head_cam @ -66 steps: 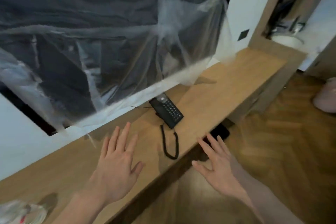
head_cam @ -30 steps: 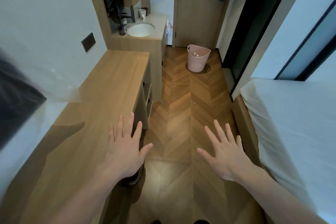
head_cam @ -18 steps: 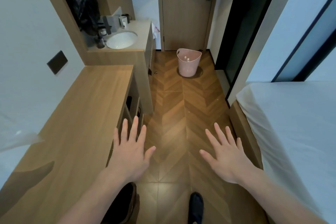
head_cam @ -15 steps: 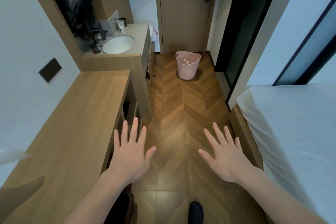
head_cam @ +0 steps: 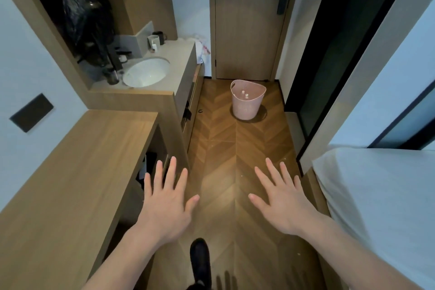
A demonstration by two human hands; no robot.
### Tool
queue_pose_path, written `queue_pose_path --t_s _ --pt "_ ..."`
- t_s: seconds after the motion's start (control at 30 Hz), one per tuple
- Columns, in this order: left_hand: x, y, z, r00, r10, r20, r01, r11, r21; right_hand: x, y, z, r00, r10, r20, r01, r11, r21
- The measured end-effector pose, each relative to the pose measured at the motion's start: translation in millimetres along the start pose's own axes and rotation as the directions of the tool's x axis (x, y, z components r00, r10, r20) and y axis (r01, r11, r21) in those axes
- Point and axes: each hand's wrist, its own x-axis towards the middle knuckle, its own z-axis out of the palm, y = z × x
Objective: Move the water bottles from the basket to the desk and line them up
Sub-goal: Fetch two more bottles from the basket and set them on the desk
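A pink basket [head_cam: 247, 106] stands on the wooden floor at the far end of the passage, in front of a closed door. Two white bottle caps [head_cam: 244, 94] show inside it; the bottles' bodies are hidden by the basket wall. The wooden desk [head_cam: 77, 172] runs along the left wall. My left hand [head_cam: 166, 202] hovers palm down by the desk's end, fingers spread and holding nothing. My right hand [head_cam: 281, 200] hovers over the floor, also spread and holding nothing. Both are far from the basket.
A counter with a white sink [head_cam: 147, 72] and cups stands beyond the desk on the left. A bed with a white sheet [head_cam: 381, 207] fills the right side. The herringbone floor [head_cam: 228, 155] forms a narrow passage between them. My dark shoe [head_cam: 200, 259] shows below.
The view swung from the desk with a telephone round to the passage, then moved forward toward the basket. Both hands stayed spread and empty in front of me.
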Motion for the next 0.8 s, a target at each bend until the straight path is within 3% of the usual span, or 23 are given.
queue_pose_path --t_s 0.5,0.8 --pt "308.7 -29.7 -71.0 0.984 0.173 0.029 -0.174 0.985 0.017 246.4 31.2 -81.0 0.984 0.174 -0.037 -0.172 0.984 0.049" --pt "442.4 -6.7 -100.4 0.943 0.332 0.028 -0.332 0.943 -0.013 357.0 58.0 -119.5 0.971 0.240 0.018 -0.240 0.964 0.116"
